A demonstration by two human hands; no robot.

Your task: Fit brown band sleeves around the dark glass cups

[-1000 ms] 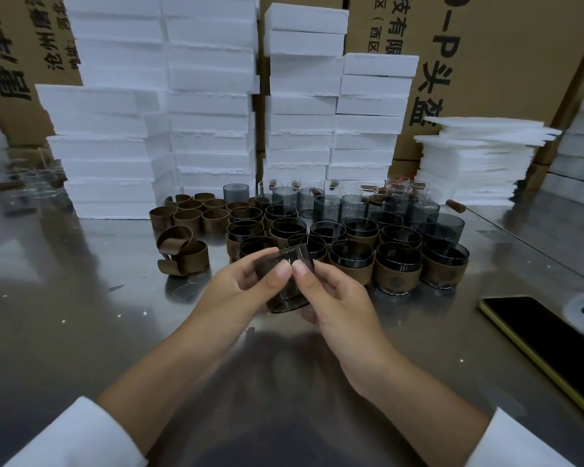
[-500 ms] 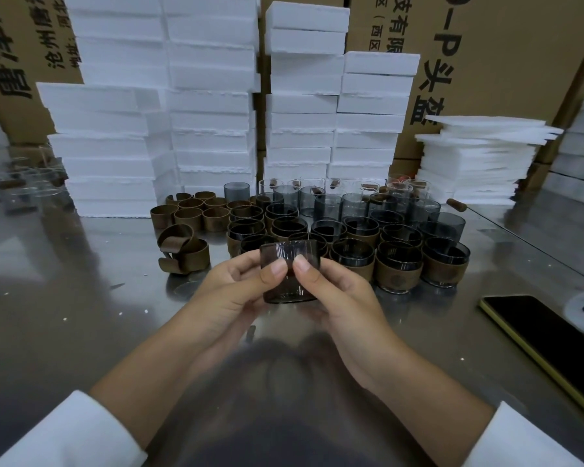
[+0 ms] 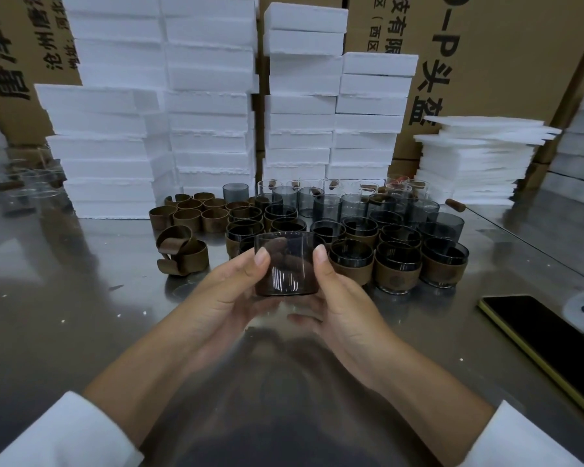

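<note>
left hand [image 3: 230, 291] and right hand [image 3: 339, 294] curl around one seemingly bare dark glass cup [image 3: 285, 264], held upright over the table [image 3: 81, 315]. next, i judge, one hand must fetch a loose brown band sleeve [image 3: 186, 217] from 10 o'clock.

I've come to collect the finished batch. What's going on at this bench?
A person holds one dark glass cup upright between the left hand and right hand, just above the steel table. No sleeve shows on it. Behind it stand sleeved cups, with bare cups further back. Loose brown band sleeves wait to the left.
</note>
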